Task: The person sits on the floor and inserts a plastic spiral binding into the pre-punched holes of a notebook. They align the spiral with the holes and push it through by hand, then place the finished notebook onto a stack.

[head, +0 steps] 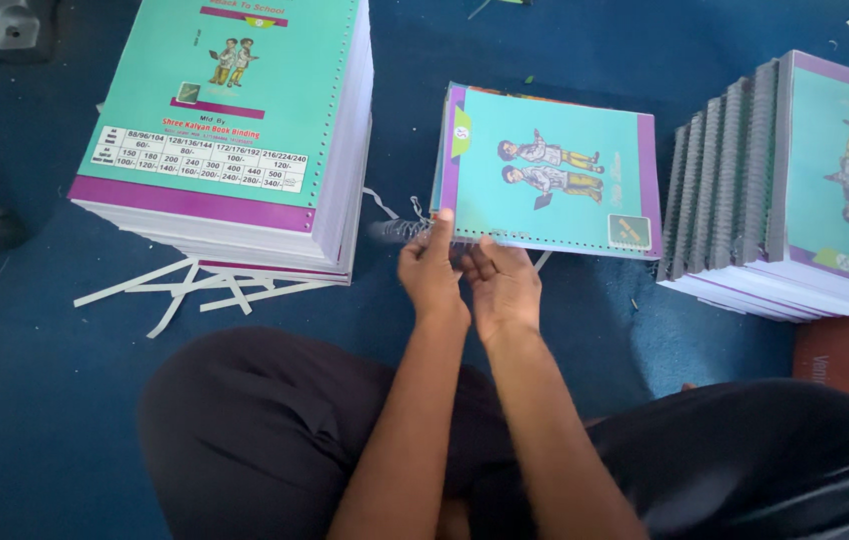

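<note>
- I see the notebook [555,165] flat on the blue floor [35,400], mid-frame, punched edge toward me, btwn two piles.
- L hand [432,268] pinches the wire coil [400,229] at the book's near-left corner, thumb up on the cover; R hand [503,285] sits touching it, fingers curled together at the same edge. Can't tell exactly what the R fingertips grip.
- Risk, imo: coil is blurred and sticks out past the corner, so it could miss a hole or skip one; pages below the cover could slide out of line, since only the near edge is held.
- Coil end could snag on the paper strips [195,290] just beside, lying at the foot of the loose stack [245,130].
- Bound stack [795,190] near the R side, apart from the book; brown book [840,358] at its near corner.
- Knees close in front, little elbow room.
</note>
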